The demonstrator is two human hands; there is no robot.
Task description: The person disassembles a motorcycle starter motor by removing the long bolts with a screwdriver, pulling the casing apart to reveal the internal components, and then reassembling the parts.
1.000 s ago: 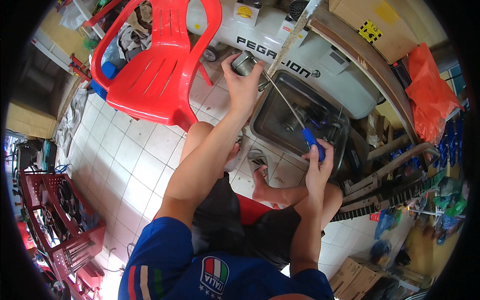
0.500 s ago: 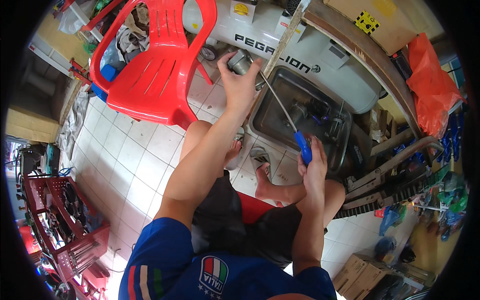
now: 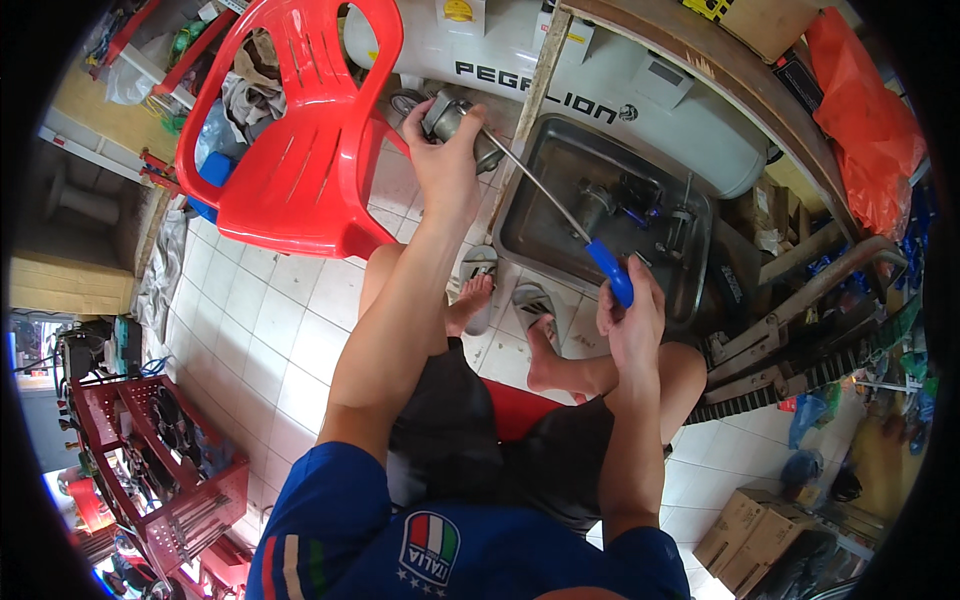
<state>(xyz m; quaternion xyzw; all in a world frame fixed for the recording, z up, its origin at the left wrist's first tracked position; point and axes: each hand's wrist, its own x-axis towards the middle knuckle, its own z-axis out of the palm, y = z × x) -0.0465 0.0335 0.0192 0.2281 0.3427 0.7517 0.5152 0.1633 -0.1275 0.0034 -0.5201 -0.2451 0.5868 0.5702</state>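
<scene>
My left hand (image 3: 446, 178) is raised before the red chair, its fingers and thumb wrapped round a grey metal machine part (image 3: 450, 121). A long-shafted screwdriver (image 3: 609, 271) runs slantwise from that part down to my right hand (image 3: 636, 318). The right fingers grip the lower end of its blue handle. Its tip is at the part, by my left thumb; the exact contact is hidden. Below the shaft lies a dark metal tray (image 3: 520, 238) on the floor, holding a grey metal part (image 3: 594, 207) and several other small pieces.
A red plastic chair (image 3: 290, 185) stands at the left, beyond my knees. Behind the tray lies a large white tank (image 3: 700, 130), with a wooden frame edge (image 3: 690, 50) above it. A red perforated tool cart (image 3: 185, 510) is at lower left, cardboard boxes (image 3: 750, 540) at lower right.
My left hand has shifted a little left and tilted the metal part. The screwdriver stays in my right hand, its tip still at the part. The whole view has moved slightly.
</scene>
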